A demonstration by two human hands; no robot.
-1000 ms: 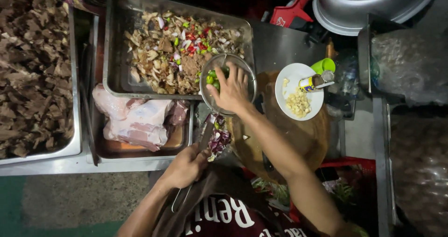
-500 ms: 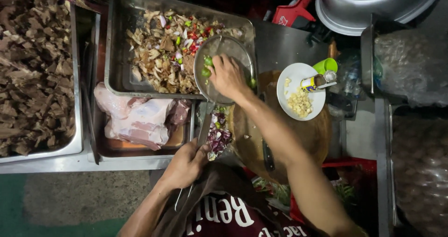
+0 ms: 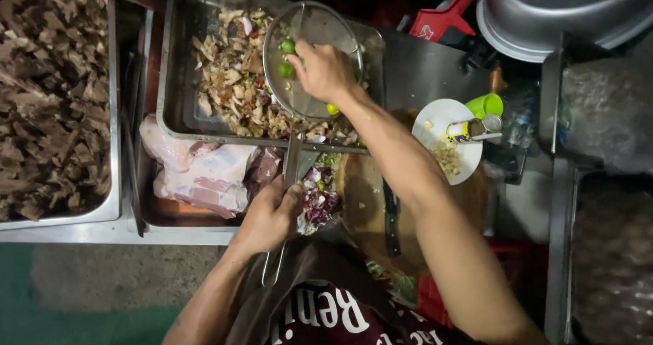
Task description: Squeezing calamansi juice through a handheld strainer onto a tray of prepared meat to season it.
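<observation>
I see the left hand (image 3: 272, 216) clamped on the round wire-mesh strainer (image 3: 309, 59) handle, held over the far steel tray of chopped mix (image 3: 231, 80); right hand (image 3: 323, 70) fingers closed on small green limes (image 3: 287, 58) inside. Squeezing appears underway; several limes remain.

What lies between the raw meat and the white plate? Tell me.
In the head view, between raw meat and white plate: the strainer's handle, chopped red onion, a round wooden board.
</observation>
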